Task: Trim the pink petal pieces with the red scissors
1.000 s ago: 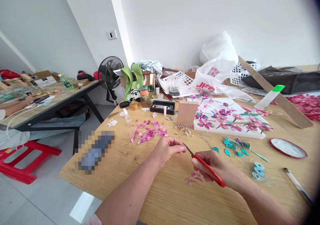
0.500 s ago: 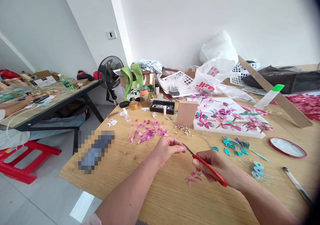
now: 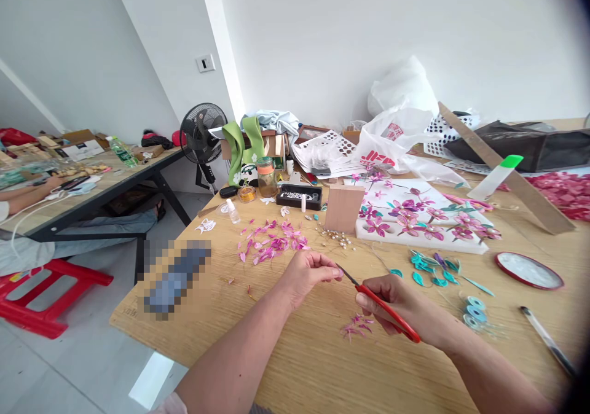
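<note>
Right hand point(image 3: 396, 306) has its grip closed round the red handles of small scissors point(image 3: 378, 303), blades pointing up-left, tips touching the fingertips of the left hand point(image 3: 306, 273). Left hand grip is pinched together, thumb against forefinger, on something tiny at the scissor tips; too small to tell what. Both hands hover just above the wooden tabletop point(image 3: 313, 365), near its front middle

Head view, near the hands: small heap of pink cut scraps point(image 3: 357, 327) lies on the tabletop right below the scissors, beside the right hand. Scatter of pink petals point(image 3: 271, 245) lies beyond the left hand. Cluster of pearl beads point(image 3: 336, 237) sits past the scissor tips, in front of an upright wooden block point(image 3: 343, 208)

Head view, right side: white foam board point(image 3: 421, 217) stuck with pink flowers, teal leaves point(image 3: 431, 266) just in front of it, teal coils point(image 3: 474, 312) near the right forearm, red-rimmed lid point(image 3: 529, 271), metal tool point(image 3: 546, 340) at the edge, long wooden ruler point(image 3: 502, 168) leaning, glue bottle with green cap point(image 3: 498, 177)

Head view, far side: black tray point(image 3: 299, 196), glass jar point(image 3: 266, 177), plastic bags point(image 3: 401, 125), black fan point(image 3: 203, 132)

Head view, left: second table point(image 3: 92, 183) with another person's arm point(image 3: 25, 196) on it, red stool point(image 3: 50, 291) on the floor
</note>
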Demonstrator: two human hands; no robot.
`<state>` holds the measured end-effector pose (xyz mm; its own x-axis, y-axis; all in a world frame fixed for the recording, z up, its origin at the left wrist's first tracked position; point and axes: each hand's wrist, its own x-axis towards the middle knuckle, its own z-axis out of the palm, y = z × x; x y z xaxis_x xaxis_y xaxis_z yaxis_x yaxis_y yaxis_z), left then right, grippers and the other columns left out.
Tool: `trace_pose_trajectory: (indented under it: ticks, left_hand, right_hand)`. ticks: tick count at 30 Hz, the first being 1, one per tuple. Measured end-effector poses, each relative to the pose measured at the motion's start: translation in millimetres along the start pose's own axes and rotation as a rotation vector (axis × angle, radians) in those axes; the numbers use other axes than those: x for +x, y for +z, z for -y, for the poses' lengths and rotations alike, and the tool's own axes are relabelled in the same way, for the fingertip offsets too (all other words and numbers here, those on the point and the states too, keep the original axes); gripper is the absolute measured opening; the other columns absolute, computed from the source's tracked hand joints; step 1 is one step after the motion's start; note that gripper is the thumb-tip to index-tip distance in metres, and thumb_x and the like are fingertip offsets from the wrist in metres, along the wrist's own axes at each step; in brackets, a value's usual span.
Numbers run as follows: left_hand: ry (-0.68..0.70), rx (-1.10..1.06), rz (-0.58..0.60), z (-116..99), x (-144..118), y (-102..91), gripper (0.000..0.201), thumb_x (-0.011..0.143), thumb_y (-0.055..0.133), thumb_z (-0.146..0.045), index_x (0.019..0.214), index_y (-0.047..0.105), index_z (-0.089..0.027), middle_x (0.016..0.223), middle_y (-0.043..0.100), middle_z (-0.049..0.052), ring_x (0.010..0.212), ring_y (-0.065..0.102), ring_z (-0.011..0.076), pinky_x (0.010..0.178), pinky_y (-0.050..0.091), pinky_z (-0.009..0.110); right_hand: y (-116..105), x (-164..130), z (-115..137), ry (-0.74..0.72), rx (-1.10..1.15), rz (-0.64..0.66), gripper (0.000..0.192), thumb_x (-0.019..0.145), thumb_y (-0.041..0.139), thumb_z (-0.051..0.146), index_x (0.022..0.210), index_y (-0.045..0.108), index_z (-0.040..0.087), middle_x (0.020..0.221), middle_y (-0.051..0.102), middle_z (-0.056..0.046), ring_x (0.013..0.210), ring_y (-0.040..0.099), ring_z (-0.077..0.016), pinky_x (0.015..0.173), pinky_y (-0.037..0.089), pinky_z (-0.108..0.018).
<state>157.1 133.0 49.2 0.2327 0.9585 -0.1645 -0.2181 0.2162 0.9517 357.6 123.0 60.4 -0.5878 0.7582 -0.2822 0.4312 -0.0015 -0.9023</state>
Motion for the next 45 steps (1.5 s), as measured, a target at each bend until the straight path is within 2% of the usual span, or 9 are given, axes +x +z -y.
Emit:
trace_pose_trajectory:
  ticks: [25,30,33,35,40,45]
  left_hand:
    - [-0.022,-0.028,0.028,-3.5,-1.0,-0.6,0.017,0.056,0.079,-0.026,0.064,0.07,-0.013,0.062,0.068,0.002,0.062,0.057,0.0108,0.066,0.039,0.025]
    - [-0.006,-0.015,0.044,-3.7,-2.2,0.6,0.016,0.057,0.08,-0.025,0.064,0.07,-0.014,0.063,0.068,0.002,0.064,0.059,0.0114,0.067,0.04,0.025]
    - [-0.018,0.025,0.079,-1.7,-3.6,2.7,0.02,0.057,0.082,-0.028,0.066,0.07,-0.014,0.065,0.068,0.002,0.066,0.059,0.0121,0.069,0.041,0.026]
    - [-0.02,0.078,0.105,0.7,-4.0,3.5,0.023,0.058,0.083,-0.03,0.068,0.07,-0.014,0.065,0.066,0.001,0.064,0.057,0.0111,0.068,0.041,0.026]
    - [0.006,0.184,0.158,4.4,-3.7,2.8,0.027,0.062,0.081,-0.036,0.071,0.069,-0.013,0.067,0.062,0.0,0.064,0.052,0.01,0.064,0.037,0.026]
    - [-0.024,0.194,0.223,3.7,-3.7,2.7,0.038,0.058,0.084,-0.044,0.068,0.066,-0.013,0.066,0.06,0.0,0.063,0.051,0.0098,0.064,0.037,0.026]
  right_hand:
    - [-0.9,-3.2,1.8,0.022,-0.001,-0.018,0.053,0.074,0.065,0.064,0.057,0.041,0.02,0.044,0.044,0.004,0.04,0.036,-0.0074,0.042,0.022,-0.023]
    - [0.2,-0.5,7.9,-0.037,0.139,-0.118,0.047,0.07,0.072,0.057,0.061,0.048,0.019,0.05,0.046,0.004,0.046,0.035,-0.0069,0.044,0.024,-0.022]
    - [2.1,3.1,9.3,-0.106,0.223,-0.236,0.038,0.065,0.08,0.047,0.073,0.057,0.018,0.063,0.052,0.003,0.056,0.041,-0.0087,0.049,0.032,-0.022]
    - [3.1,5.0,8.9,-0.118,0.253,-0.265,0.036,0.065,0.08,0.043,0.077,0.058,0.019,0.068,0.054,0.003,0.059,0.044,-0.0099,0.051,0.035,-0.023]
    - [5.1,5.3,8.9,-0.117,0.3,-0.252,0.034,0.064,0.08,0.04,0.077,0.057,0.018,0.067,0.053,0.003,0.059,0.043,-0.01,0.052,0.036,-0.023]
    - [6.2,5.2,7.8,-0.096,0.351,-0.21,0.033,0.063,0.08,0.039,0.075,0.057,0.018,0.066,0.052,0.003,0.06,0.042,-0.0103,0.053,0.035,-0.023]
